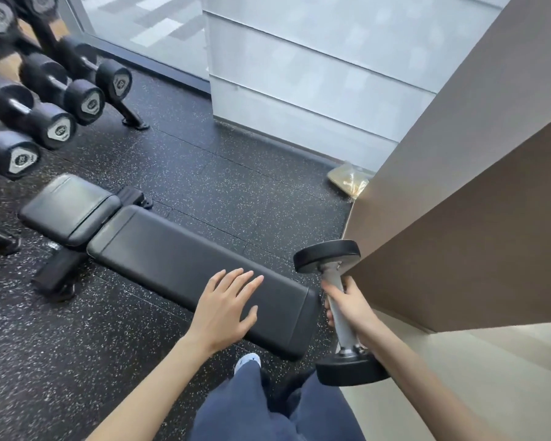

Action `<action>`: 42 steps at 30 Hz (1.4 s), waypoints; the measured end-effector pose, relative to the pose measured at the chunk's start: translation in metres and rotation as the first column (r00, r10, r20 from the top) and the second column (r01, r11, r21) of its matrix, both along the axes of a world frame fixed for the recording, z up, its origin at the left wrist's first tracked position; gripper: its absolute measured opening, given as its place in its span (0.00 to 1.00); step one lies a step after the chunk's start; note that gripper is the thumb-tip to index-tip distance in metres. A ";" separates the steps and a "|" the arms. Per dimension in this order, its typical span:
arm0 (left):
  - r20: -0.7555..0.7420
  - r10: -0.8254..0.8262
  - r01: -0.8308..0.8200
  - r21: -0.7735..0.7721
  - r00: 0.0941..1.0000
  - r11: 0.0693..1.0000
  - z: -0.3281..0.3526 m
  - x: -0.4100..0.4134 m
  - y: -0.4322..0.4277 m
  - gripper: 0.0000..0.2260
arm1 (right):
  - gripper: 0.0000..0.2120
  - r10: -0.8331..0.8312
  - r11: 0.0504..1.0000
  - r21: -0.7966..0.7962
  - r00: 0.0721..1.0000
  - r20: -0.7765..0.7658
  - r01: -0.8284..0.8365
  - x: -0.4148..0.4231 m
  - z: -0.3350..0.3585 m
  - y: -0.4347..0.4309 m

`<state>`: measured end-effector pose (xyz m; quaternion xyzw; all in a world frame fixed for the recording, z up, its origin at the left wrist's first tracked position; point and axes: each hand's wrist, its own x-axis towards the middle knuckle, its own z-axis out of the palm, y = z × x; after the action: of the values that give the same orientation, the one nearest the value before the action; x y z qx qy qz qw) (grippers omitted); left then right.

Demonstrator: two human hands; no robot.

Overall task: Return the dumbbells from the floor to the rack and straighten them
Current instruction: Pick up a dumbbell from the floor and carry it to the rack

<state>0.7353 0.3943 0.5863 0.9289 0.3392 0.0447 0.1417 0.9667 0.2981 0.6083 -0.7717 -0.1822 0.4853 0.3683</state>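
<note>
Left hand [226,307] and right hand [350,303]: bare, as are both forearms. Trousers [268,409]: loose, dark navy fabric, softly folded. Shoe [248,361]: white toe, possibly with blue markings; mostly hidden.

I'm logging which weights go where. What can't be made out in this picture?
Head view:
- Rack: cut off by the left and top edges; free slots unseen.
- Racked dumbbells: weight labels blurred, unreadable.
- Carried dumbbell: end faces turned away, marking unseen.
- Yellowish object: partly hidden by beige wall.
</note>
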 end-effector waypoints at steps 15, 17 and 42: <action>-0.045 0.314 -0.314 0.024 0.948 0.949 -0.014 0.107 0.018 0.23 | 0.13 0.317 0.946 -0.059 0.947 -0.046 -0.319 0.126 -0.030 0.096; -0.052 0.352 -0.351 0.019 0.935 0.936 -0.009 0.133 0.017 0.22 | 0.14 0.347 0.934 -0.070 0.936 -0.059 -0.351 0.150 -0.029 0.109; -0.109 0.659 -0.659 0.045 0.744 0.751 -0.009 0.301 0.058 0.20 | 0.08 0.464 0.866 -0.074 0.849 -0.254 -0.495 0.282 -0.027 0.216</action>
<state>1.0363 0.4520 0.5771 0.7507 0.6527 0.0377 0.0949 1.2484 0.5136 0.5818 -0.6640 -0.2923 0.6585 0.2001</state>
